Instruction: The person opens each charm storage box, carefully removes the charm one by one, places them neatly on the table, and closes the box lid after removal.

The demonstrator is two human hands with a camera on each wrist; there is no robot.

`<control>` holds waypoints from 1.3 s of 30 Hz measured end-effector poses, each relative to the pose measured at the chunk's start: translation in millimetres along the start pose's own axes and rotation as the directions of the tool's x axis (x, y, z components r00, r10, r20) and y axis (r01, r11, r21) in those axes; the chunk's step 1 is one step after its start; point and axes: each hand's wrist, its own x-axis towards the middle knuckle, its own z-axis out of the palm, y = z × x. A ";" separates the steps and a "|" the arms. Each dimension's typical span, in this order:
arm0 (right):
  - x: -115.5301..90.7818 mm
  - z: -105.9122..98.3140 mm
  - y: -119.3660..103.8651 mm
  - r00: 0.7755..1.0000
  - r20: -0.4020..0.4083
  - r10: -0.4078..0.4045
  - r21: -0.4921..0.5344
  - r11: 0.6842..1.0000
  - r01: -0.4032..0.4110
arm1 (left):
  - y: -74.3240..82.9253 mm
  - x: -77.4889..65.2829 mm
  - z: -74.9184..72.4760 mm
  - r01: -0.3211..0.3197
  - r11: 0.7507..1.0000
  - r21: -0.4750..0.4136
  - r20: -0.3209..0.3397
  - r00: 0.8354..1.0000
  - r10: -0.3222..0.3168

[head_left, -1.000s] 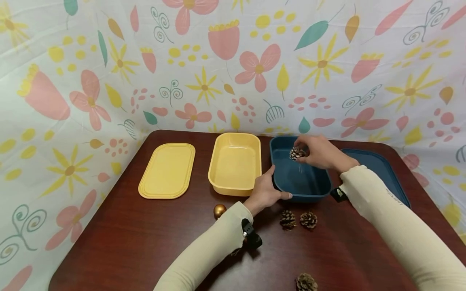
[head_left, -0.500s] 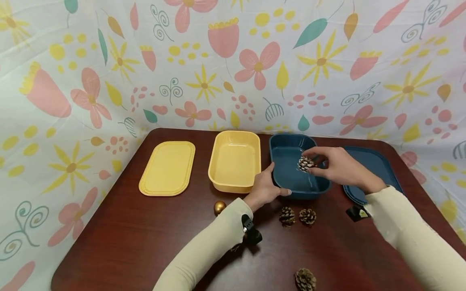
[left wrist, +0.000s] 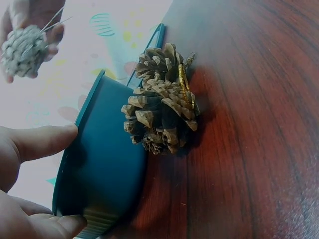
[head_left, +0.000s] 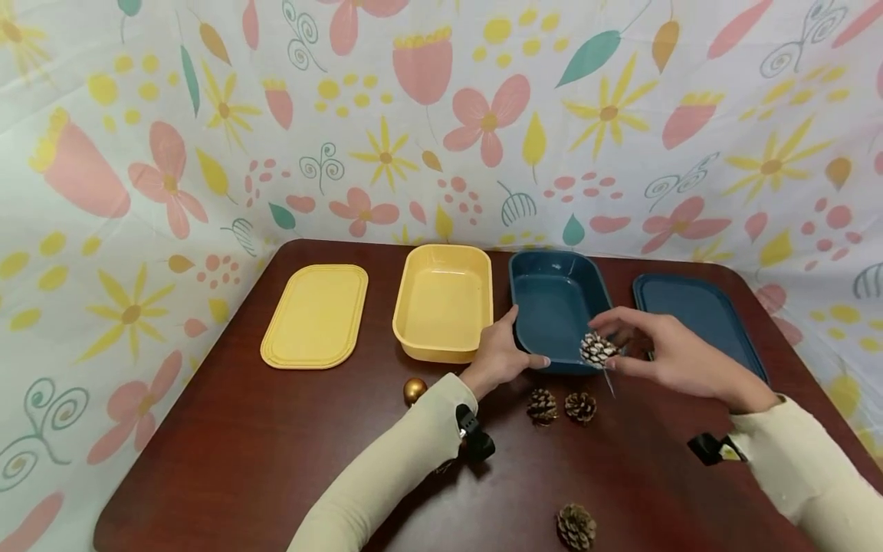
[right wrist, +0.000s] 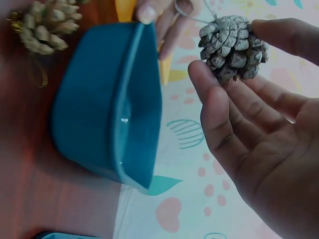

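My right hand [head_left: 679, 356] pinches a white-tipped pine cone [head_left: 597, 349] with a silvery string between thumb and fingers, above the front right corner of a blue box [head_left: 552, 307]. In the right wrist view the frosted pine cone [right wrist: 234, 47] is clear of the box wall. My left hand [head_left: 498, 354] holds the box's front left corner, fingers along its side and thumb at the front. In the left wrist view the thumb [left wrist: 47, 142] touches the rim. Two brown pine cones, one [head_left: 542, 406] beside the other [head_left: 581, 408], lie in front of the box.
A yellow box [head_left: 441, 307] stands left of the blue one, with a yellow lid [head_left: 316, 316] further left. A blue lid [head_left: 697, 310] lies at the right. A gold bauble [head_left: 415, 391] and another pine cone [head_left: 576, 527] are on the table. Patterned cloth [head_left: 414, 176] hangs behind.
My right hand has carried the white-tipped pine cone from over the blue box's interior rightward and toward me, to its front right corner. My left hand stays at the box.
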 end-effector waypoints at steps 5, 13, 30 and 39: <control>-18.9 8.5 3.0 0.997 0.067 -0.030 0.140 0.990 0.020 | -1.1 -2.6 4.1 -0.004 1.000 -0.011 0.009 1.000 0.004; -38.8 22.9 6.1 0.986 0.160 -0.053 0.270 0.963 0.008 | -0.1 -2.0 5.1 -0.009 1.000 -0.002 0.009 1.000 0.009; -57.1 50.2 14.2 0.972 0.220 -0.081 0.357 0.934 -0.003 | 0.6 -3.1 4.7 0.000 1.000 0.003 0.003 1.000 -0.001; -65.9 64.7 23.0 0.955 0.285 -0.086 0.392 0.919 -0.035 | 0.2 -2.9 3.4 -0.010 1.000 -0.007 0.006 1.000 0.010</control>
